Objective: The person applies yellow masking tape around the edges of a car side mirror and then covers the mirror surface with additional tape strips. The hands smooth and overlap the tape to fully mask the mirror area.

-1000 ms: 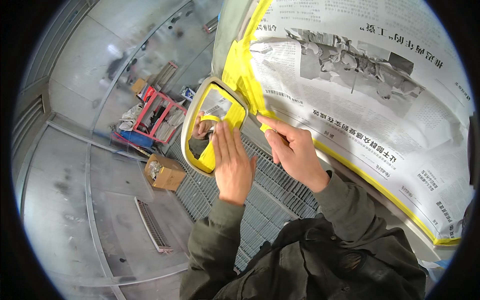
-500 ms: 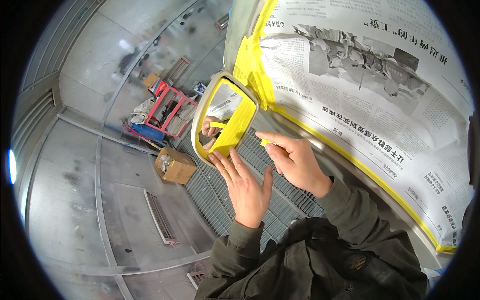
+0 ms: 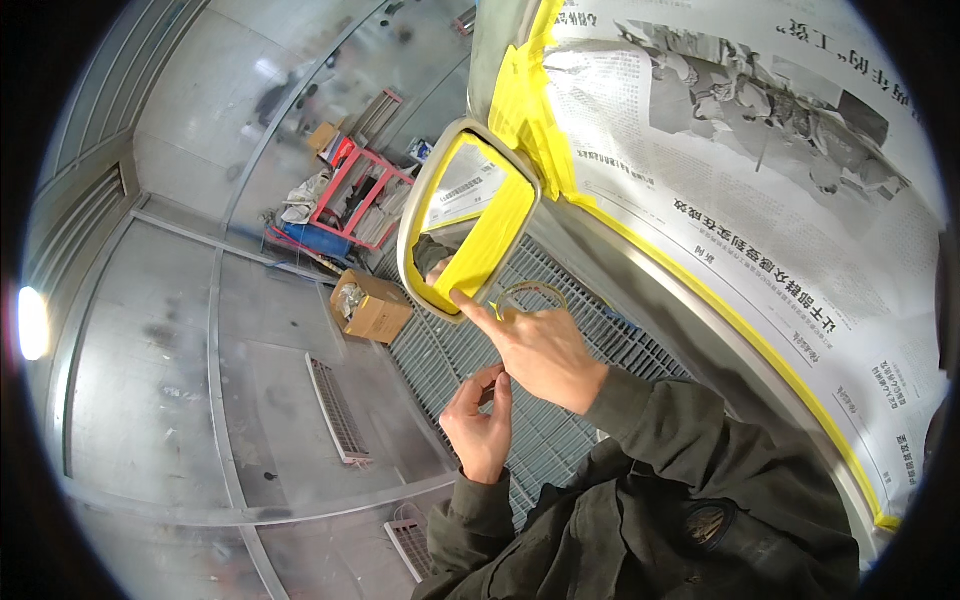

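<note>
The right hand holds a tape roll and presses yellow tape onto the mirror; the left hand hangs just below.

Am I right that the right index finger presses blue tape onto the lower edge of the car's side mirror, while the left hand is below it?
Not quite: the tape on the side mirror is yellow, not blue, as the head view shows. The right hand does press its index finger at the mirror's lower edge, and the left hand is below it.
</note>
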Tool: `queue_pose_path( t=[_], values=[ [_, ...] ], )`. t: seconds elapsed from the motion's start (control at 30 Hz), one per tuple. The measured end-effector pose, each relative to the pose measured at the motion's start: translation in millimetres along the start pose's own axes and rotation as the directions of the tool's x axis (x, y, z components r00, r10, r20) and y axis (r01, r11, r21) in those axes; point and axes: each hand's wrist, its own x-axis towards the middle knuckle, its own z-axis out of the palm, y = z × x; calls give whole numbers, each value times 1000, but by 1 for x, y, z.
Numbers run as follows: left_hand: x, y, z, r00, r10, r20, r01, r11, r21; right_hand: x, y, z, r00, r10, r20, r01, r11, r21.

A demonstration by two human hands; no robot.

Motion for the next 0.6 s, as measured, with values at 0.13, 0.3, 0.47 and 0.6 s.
queue_pose_path(
  t=[0.13, 0.3, 0.47, 0.6],
  values=[
    [-4, -5, -2, 999, -32, -7, 32, 999, 16, -2, -2, 16, 999, -24, 35, 26, 998, -55],
    [-5, -10, -1, 999, -30, 12, 30, 999, 21, -5, 5, 20, 996, 40, -75, -37, 998, 42],
    [-6, -17, -4, 999, -26, 46, 25, 1000, 14, -6, -12, 25, 995, 88, -52, -78, 983, 166],
    [-7, -18, -7, 999, -18, 27, 18, 999, 35, -7, -3, 28, 987, 114, -117, -94, 982, 166]
  ],
)
